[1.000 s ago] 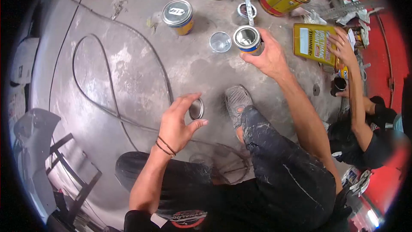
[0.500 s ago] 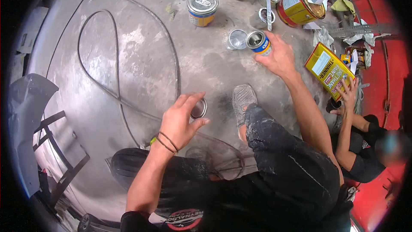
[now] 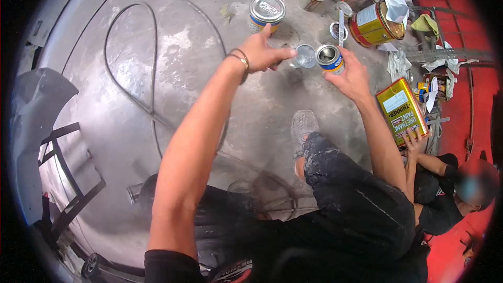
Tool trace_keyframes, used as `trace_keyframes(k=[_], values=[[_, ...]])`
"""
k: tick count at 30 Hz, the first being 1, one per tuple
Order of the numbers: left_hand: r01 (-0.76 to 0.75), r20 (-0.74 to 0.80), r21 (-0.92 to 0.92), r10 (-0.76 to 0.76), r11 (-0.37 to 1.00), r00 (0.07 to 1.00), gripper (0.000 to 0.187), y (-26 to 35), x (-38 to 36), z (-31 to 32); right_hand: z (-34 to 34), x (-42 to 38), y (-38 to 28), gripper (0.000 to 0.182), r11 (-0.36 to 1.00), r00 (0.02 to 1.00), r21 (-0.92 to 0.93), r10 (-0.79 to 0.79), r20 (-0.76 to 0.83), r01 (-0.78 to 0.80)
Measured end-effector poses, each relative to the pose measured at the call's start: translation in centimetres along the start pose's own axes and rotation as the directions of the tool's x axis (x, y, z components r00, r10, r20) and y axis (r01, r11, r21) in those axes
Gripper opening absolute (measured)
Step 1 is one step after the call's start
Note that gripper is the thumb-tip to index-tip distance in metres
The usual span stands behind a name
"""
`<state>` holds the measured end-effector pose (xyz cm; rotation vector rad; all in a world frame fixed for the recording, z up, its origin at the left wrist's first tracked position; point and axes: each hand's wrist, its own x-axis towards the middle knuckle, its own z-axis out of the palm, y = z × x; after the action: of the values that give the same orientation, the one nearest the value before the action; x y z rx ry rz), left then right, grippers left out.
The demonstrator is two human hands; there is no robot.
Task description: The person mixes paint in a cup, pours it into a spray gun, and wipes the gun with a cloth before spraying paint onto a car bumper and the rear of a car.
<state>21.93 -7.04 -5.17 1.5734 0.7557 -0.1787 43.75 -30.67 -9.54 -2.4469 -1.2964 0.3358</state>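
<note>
My right hand (image 3: pixel 351 76) is wrapped round a small blue-labelled can (image 3: pixel 330 58) with an open top. Left of it on the grey floor stands a clear plastic cup (image 3: pixel 305 56). My left hand (image 3: pixel 262 52) is held with fingers apart, its thumb pointing at the cup's rim; whether they touch is unclear. Behind its fingers is a larger lidded can (image 3: pixel 267 11) with a blue and yellow label. A container (image 3: pixel 335 32) with a stick (image 3: pixel 341 29) across it stands behind the small can.
A co-worker's hand (image 3: pixel 413 144) holds a yellow thinner tin (image 3: pixel 402 109) at the right. Beyond my right hand are a big yellow can (image 3: pixel 367 26) and several other containers. A hose (image 3: pixel 155 68) loops over the floor at left. A grey panel (image 3: pixel 36 105) stands far left.
My left hand has moved up and right, from near my knee to beside the clear cup. The round metal item formerly beside it is out of sight there. My right hand still holds the small can.
</note>
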Motion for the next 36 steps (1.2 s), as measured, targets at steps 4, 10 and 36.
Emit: trace_keyframes(k=[4, 10, 36], values=[[-0.154, -0.023, 0.531, 0.195, 0.834, 0.980, 0.092, -0.1, -2.5, 0.4, -0.2, 0.1, -0.1, 0.077, 0.997, 1.000, -0.080, -0.003, 0.002, 0.003], [-0.106, -0.005, 0.483, 0.124, 0.869, 0.992, 0.075, -1.7, -15.6, 3.9, -0.3, 0.6, 0.9, 0.075, 0.990, 0.998, -0.122, -0.067, -0.001, 0.067], [-0.012, -0.030, 0.592, 0.038, 0.806, 0.999, 0.067, -5.9, -16.4, 7.2, -0.5, 1.0, -1.8, 0.079, 0.927, 0.993, -0.354, -0.110, 0.053, 0.121]])
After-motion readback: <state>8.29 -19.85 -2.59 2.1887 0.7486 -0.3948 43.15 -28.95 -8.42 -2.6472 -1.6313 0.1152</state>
